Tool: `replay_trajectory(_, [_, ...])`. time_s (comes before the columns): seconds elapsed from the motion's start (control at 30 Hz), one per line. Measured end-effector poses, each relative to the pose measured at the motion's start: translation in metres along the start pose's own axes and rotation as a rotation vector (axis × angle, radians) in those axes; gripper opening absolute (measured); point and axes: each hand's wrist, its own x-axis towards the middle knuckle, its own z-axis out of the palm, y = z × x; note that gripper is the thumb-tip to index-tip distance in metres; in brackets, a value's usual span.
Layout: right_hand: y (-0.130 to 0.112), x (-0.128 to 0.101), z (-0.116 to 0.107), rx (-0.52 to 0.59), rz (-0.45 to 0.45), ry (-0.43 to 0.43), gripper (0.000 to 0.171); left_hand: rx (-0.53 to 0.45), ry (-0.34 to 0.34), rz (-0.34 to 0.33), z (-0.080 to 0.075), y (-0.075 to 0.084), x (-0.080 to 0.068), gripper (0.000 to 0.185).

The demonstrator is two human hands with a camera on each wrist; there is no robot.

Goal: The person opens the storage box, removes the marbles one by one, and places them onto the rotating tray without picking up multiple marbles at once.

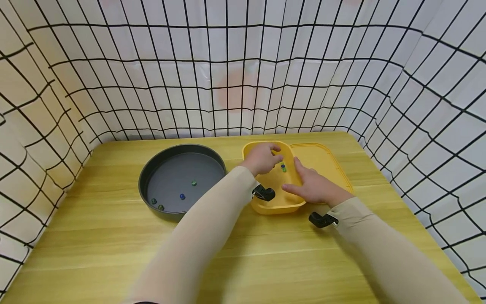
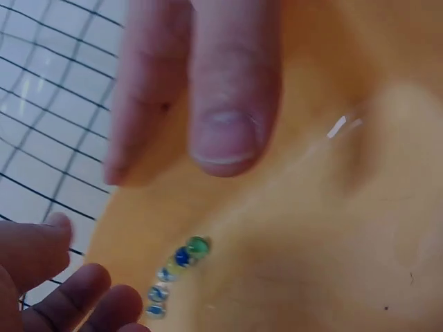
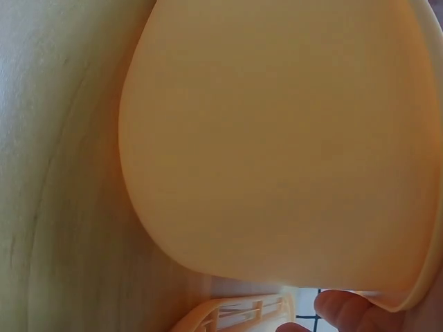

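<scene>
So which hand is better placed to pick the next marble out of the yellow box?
Left. The left hand is inside the yellow box, fingers just above the marbles. The right hand rests flat on the box's rim, steadying it.

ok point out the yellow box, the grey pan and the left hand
yellow box (image 1: 279,207), head view, on its near rim
grey pan (image 1: 152,166), head view, on its left wall
left hand (image 1: 262,158), head view, on the back of the hand
</scene>
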Motion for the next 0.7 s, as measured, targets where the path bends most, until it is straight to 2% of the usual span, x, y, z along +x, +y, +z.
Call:
replay_trajectory(0.13, [-0.001, -0.003, 0.001, -0.002, -0.015, 0.002, 0.109, 0.127, -0.025, 0.015, 0.012, -0.003, 0.006, 0.038])
replay_trajectory(0.33, [0.000, -0.004, 0.003, 0.000, -0.032, -0.002, 0.109, 0.230, -0.075, -0.027, 0.027, -0.009, 0.017, 0.033])
replay_trajectory(0.53, [0.002, -0.003, 0.005, 0.003, -0.043, 0.010, 0.112, 0.249, -0.095, -0.032, 0.034, -0.010, 0.022, 0.033])
replay_trajectory(0.7, [0.003, -0.004, 0.006, -0.003, -0.030, 0.012, 0.115, 0.269, -0.071, -0.031, 0.041, -0.011, 0.027, 0.030])
